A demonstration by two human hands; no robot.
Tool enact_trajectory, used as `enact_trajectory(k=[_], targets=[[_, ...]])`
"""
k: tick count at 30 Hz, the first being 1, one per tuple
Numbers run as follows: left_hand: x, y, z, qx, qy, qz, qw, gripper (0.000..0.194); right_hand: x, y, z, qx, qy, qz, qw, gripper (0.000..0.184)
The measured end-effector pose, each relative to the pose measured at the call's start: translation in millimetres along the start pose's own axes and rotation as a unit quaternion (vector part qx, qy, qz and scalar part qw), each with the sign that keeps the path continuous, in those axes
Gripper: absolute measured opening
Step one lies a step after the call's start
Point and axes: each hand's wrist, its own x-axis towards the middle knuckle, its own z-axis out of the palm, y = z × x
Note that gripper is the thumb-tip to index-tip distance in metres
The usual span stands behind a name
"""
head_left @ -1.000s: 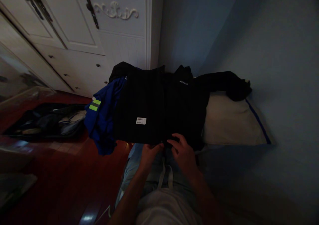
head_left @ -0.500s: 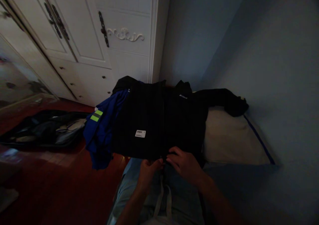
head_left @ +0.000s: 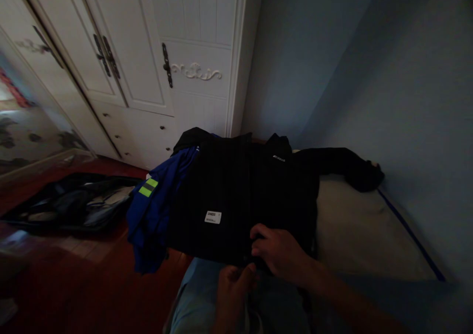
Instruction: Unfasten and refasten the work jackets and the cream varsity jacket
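Observation:
A black jacket [head_left: 218, 186] lies spread front side up, with a white label [head_left: 213, 217] low on one half and small pale lettering on the chest. At the bottom of its front opening, my left hand [head_left: 236, 282] pinches the hem edge. Just right of it, my right hand [head_left: 279, 250] has its fingers curled on the other front edge. Any zip parts between the fingers are too dark and small to make out. Under the jacket's left side hangs a blue garment [head_left: 158, 216] with a yellow-green and grey reflective patch [head_left: 148, 187].
A white wardrobe [head_left: 199, 102] stands behind, beside a blue-grey wall [head_left: 369, 78]. An open suitcase [head_left: 74, 201] with clothes lies on the reddish floor [head_left: 92, 284] at left. A beige cushion-like surface with blue edging [head_left: 354, 220] sits under the right sleeve.
The view has tilted up, so the jacket and wardrobe sit lower in the picture. Both hands stay at the jacket's bottom front edges, the right slightly higher up relative to the left.

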Motion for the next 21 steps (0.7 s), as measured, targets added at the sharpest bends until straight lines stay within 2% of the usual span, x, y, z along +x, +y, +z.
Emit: enact_trajectory(k=[3, 6, 11, 13, 17, 19, 21], targets=[[-0.7, -7.6, 4.0, 0.008, 0.009, -0.017, 1.000, 0.063, 10.4, 6.4, -12.1, -0.022, -0.017, 0.000, 1.000, 0.020], [-2.5, -12.9, 9.3, 0.017, 0.044, -0.022, 0.999, 0.059, 23.8, 15.6, -24.0, -0.041, -0.011, 0.012, 0.999, 0.019], [-2.1, -11.6, 12.1, -0.002, 0.074, -0.033, 0.997, 0.052, 51.2, 31.8, -30.2, -0.063, -0.028, -0.002, 0.998, 0.019], [-2.4, -12.1, 13.6, -0.020, 0.053, -0.025, 0.998, 0.051, 62.4, 37.3, -32.8, -0.065, -0.034, -0.003, 0.997, 0.020], [-7.4, -19.6, 23.7, -0.080, -0.046, -0.025, 0.995, 0.054, 77.6, 47.6, -47.3, -0.024, 0.025, 0.039, 0.999, 0.018], [-9.2, -21.3, 28.5, -0.095, -0.042, -0.026, 0.994, 0.052, 77.4, 50.2, -52.6, 0.018, 0.014, 0.016, 1.000, 0.019], [-8.3, -18.1, 29.4, -0.112, 0.010, -0.010, 0.994, 0.050, 71.7, 49.1, -51.3, 0.029, -0.042, -0.018, 0.999, 0.019]])
